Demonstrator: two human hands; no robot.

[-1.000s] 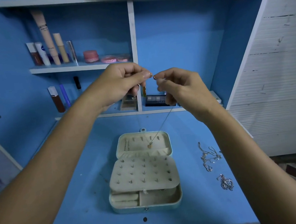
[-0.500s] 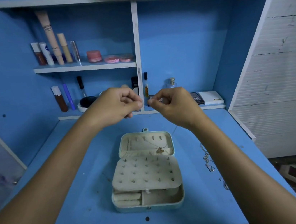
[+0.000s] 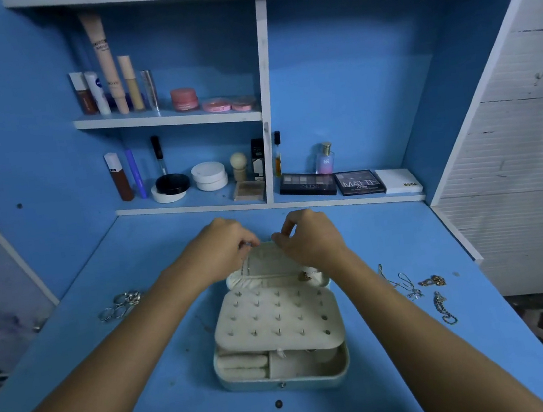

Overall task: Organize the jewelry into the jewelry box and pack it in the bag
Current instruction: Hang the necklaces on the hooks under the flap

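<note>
Both hands sit over the open lid of the pale green jewelry box [image 3: 275,326]. The left hand [image 3: 224,250] and right hand [image 3: 305,239] each pinch an end of a thin silver necklace chain [image 3: 245,271]. It looks light, floppy and easy to tangle, so hold it by the ends.

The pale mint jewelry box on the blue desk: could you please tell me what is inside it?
Inside the pale mint jewelry box: cream ring rolls, a studded cream flap, a small gold pendant in the lid. The flap and both hands hide the rest.
</note>
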